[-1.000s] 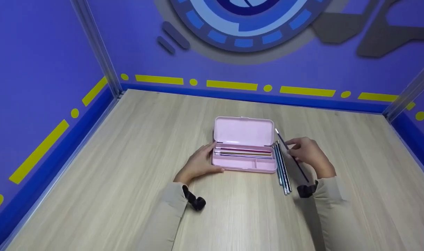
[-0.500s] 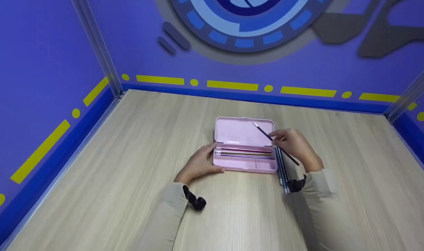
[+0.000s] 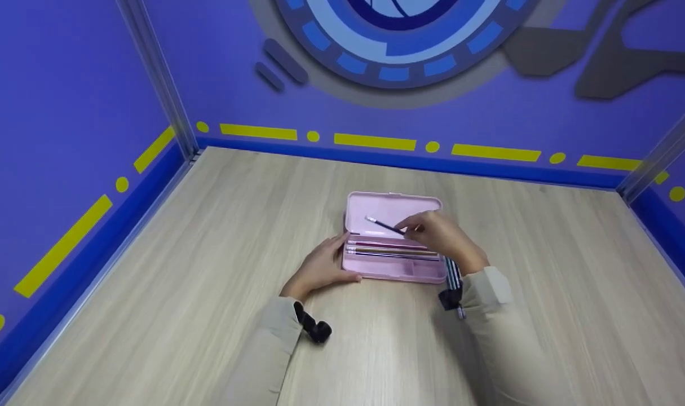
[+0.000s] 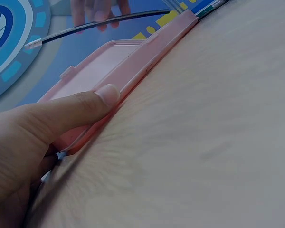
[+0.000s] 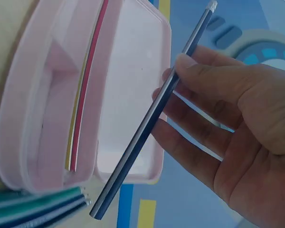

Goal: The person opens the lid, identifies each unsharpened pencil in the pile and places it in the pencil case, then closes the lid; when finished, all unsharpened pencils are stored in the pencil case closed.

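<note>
A pink pencil case [image 3: 396, 278] lies on the table with its lid [image 5: 128, 95] raised. My left hand [image 3: 322, 264] grips its left end, the thumb [image 4: 107, 95] along the front wall and the fingers round the side. My right hand [image 3: 441, 237] pinches a dark, silver-striped pencil [image 5: 147, 123] between thumb and fingers, above the open case. The pencil's eraser end points left in the head view. Inside the case, red and yellow pencils [image 5: 80, 109] lie lengthwise in the rear compartment; the small front compartments hold nothing visible.
Several green and dark pencils [image 5: 33, 209] lie beside the case's right end, partly covered by my right forearm in the head view. A wood-grain table [image 3: 252, 197] is bounded by blue-purple walls [image 3: 66, 84] at the back and sides.
My right hand has carried the dark pencil left from beside the case to above it, turning it flatter. The left hand stays on the case.
</note>
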A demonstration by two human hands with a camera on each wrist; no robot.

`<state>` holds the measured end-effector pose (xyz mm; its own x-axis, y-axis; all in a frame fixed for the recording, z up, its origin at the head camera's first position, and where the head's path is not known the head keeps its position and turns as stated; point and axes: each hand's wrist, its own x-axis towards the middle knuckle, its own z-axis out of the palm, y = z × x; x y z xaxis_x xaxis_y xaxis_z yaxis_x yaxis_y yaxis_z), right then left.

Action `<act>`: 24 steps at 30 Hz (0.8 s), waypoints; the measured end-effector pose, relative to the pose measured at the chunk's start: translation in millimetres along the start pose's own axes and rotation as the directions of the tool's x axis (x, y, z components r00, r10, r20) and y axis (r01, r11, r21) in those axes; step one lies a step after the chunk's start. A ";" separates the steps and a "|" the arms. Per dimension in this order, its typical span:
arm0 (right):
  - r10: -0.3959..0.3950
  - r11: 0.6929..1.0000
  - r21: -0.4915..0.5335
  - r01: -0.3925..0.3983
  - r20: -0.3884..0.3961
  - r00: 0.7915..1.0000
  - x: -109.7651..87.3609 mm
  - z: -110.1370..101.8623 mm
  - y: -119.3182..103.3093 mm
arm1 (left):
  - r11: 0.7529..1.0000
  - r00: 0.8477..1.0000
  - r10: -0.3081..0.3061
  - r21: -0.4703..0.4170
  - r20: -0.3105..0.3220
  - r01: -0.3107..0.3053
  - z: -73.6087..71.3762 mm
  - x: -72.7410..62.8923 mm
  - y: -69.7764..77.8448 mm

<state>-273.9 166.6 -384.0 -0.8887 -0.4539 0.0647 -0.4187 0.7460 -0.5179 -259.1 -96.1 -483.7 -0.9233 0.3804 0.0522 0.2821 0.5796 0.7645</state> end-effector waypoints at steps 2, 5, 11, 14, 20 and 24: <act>0.006 1.000 -0.019 -0.006 0.011 1.000 3.2 4.9 -4.2 | 1.000 1.000 -0.004 -0.002 -0.001 0.004 -0.9 -0.2 0.2; 0.007 0.999 -0.040 -0.007 0.022 1.000 7.4 11.7 -7.6 | 1.000 1.000 -0.016 -0.009 -0.001 0.016 -1.4 -0.8 1.0; 0.045 0.998 -0.043 -0.043 0.042 0.998 11.6 21.1 -9.4 | 1.000 1.000 -0.014 -0.023 0.003 0.014 -1.5 -1.9 2.4; 0.047 0.997 -0.056 -0.045 0.036 0.998 11.1 22.9 -8.6 | 1.000 1.000 0.002 -0.017 0.001 -0.002 -1.5 -1.8 2.1; 0.070 0.996 -0.055 -0.068 0.035 0.997 7.6 20.7 -7.2 | 1.000 1.000 0.024 -0.010 -0.001 -0.024 -1.9 -2.2 1.3; 0.073 0.996 -0.049 -0.071 0.037 0.997 3.6 16.3 -4.9 | 1.000 1.000 0.014 -0.019 -0.001 -0.014 -1.9 -2.5 1.1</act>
<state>-272.0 153.3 -395.1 -0.9092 -0.4163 -0.0051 -0.3633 0.7993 -0.4786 -257.0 -97.7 -481.7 -0.9195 0.3878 0.0641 0.2903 0.5599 0.7760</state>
